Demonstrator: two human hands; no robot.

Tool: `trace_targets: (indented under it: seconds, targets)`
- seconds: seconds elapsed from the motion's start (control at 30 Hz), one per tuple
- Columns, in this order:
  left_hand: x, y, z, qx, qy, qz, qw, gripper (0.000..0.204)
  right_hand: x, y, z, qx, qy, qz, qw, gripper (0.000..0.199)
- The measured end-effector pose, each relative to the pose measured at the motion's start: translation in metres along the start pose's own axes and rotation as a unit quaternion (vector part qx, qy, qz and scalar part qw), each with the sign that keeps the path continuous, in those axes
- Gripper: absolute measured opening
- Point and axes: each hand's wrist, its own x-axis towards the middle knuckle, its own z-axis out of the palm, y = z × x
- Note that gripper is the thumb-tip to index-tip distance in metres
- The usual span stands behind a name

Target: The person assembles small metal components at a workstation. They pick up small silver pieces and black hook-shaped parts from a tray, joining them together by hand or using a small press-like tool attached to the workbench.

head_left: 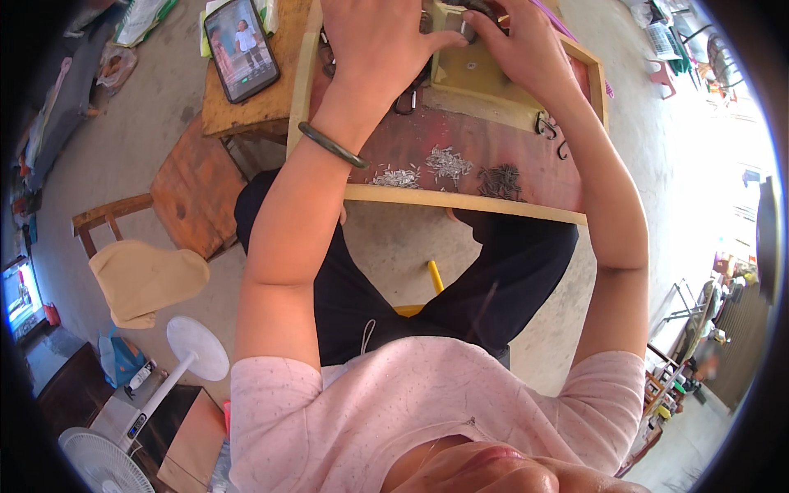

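Observation:
My left hand [374,37] reaches to the upper edge, its thumb stretched toward my right hand. Its other fingers are cut off by the edge. My right hand [530,41] is opposite, thumb bent in against its fingers, near a dark piece that is mostly hidden. Between the thumbs is a small shiny metal piece [468,31], over a yellowish block [477,70] in a wooden tray [460,200]. Dark hook-shaped pieces [545,125] lie beside the block, and a dark metal loop [406,101] is under my left hand.
Near the tray's front rim are two heaps of small silvery pins [449,163] and a heap of dark small parts [500,181]. A lit phone [242,49] rests on a wooden table [215,113] at left. A white fan [197,349] stands lower left.

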Motion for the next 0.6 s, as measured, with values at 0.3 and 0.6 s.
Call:
trace_targets:
  seconds: [0.3,0.6]
  targets:
    - [-0.010,0.019,-0.010,0.054,0.018,0.027,0.998,0.094,-0.009,-0.022,-0.024,-0.009,0.088,-0.047,0.995,0.021]
    - [-0.014,-0.001,-0.021,-0.085,-0.033,-0.043,0.995,0.062,-0.018,-0.036,-0.035,0.160,-0.055,0.184,0.968,0.017]
